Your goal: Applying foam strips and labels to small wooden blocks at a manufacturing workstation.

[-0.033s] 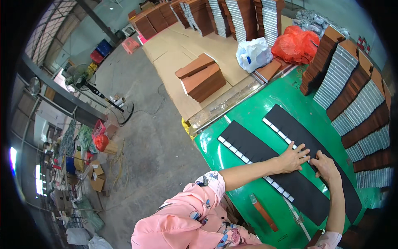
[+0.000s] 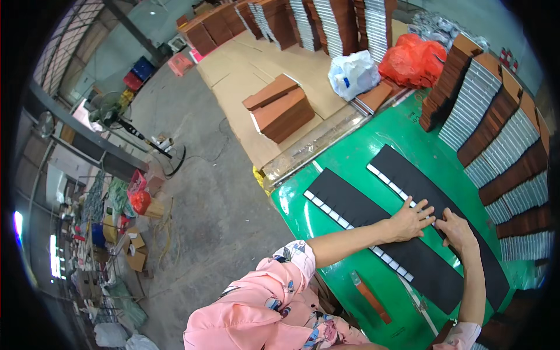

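Two long black panels lie side by side on a green tabletop [image 2: 341,154]. White segments line the near-left edge of each. My left hand [image 2: 410,223] rests flat with its fingers spread, its fingertips at the white-edged side of the right black panel [image 2: 408,176]. Beside it, the fingers of my right hand [image 2: 458,233] are bent and pressed together at that same edge; what they grip, if anything, is hidden. The left black panel [image 2: 357,201] passes under my left forearm. Closer to me lies a brown stick-like tool [image 2: 373,300] with a pale tip.
Tall stacks of brown and silvery pieces [image 2: 472,99] line the table's right side. Beyond the table's far edge, a brown block pile [image 2: 286,114] sits on cardboard [image 2: 233,73], near a white plastic bag [image 2: 353,76] and a red plastic bag [image 2: 414,61]. A fan [image 2: 108,108] stands left.
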Demonstrator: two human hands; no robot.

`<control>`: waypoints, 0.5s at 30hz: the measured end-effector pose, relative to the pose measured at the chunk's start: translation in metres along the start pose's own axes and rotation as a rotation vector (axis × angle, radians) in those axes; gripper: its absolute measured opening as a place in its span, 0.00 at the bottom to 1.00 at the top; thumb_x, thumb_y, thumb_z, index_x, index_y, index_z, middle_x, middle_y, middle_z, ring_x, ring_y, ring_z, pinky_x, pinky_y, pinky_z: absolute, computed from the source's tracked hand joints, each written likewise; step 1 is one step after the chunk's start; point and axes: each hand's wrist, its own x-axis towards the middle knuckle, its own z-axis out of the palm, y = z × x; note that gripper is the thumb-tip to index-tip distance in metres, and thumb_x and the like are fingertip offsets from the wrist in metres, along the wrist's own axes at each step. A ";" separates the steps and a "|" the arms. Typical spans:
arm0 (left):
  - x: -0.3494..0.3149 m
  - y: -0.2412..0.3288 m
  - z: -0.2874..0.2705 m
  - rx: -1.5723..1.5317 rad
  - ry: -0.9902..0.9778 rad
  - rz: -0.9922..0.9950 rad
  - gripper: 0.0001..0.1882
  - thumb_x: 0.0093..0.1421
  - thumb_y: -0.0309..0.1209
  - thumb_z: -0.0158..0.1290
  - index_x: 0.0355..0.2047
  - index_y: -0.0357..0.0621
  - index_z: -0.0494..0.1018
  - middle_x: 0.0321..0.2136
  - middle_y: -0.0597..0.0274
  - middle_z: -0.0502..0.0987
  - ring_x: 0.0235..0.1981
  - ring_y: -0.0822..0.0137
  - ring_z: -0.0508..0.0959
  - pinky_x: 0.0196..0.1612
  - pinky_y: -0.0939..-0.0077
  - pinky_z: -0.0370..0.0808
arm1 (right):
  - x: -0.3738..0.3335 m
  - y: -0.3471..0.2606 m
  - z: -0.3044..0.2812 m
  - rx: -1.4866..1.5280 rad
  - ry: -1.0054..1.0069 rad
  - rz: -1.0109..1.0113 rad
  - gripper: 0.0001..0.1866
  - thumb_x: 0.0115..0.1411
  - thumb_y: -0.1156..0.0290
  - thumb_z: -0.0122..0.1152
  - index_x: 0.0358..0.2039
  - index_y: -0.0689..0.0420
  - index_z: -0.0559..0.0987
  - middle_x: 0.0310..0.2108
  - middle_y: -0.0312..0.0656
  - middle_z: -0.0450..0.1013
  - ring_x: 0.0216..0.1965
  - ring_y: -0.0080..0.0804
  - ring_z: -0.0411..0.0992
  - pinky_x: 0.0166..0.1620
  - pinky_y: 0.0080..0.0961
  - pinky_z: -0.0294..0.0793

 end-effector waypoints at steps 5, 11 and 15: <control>0.002 -0.011 -0.023 0.144 0.340 0.032 0.28 0.45 0.36 0.58 0.47 0.42 0.67 0.48 0.52 0.69 0.50 0.50 0.67 0.43 0.41 0.70 | 0.019 0.003 -0.006 0.091 0.089 0.009 0.09 0.44 0.77 0.58 0.28 0.56 0.71 0.31 0.46 0.64 0.32 0.46 0.69 0.34 0.39 0.69; 0.004 -0.014 -0.018 0.094 0.082 0.040 0.27 0.59 0.40 0.50 0.59 0.52 0.62 0.60 0.58 0.61 0.61 0.52 0.59 0.54 0.38 0.62 | -0.004 0.004 0.006 0.323 0.174 0.219 0.19 0.40 0.83 0.61 0.34 0.52 0.71 0.32 0.39 0.68 0.36 0.41 0.71 0.35 0.36 0.70; 0.009 -0.001 -0.013 0.088 0.061 0.052 0.25 0.62 0.41 0.46 0.59 0.53 0.61 0.60 0.58 0.60 0.62 0.51 0.58 0.55 0.38 0.62 | -0.022 0.004 0.012 0.332 0.104 0.368 0.22 0.40 0.83 0.63 0.38 0.52 0.71 0.33 0.37 0.70 0.36 0.39 0.72 0.36 0.36 0.71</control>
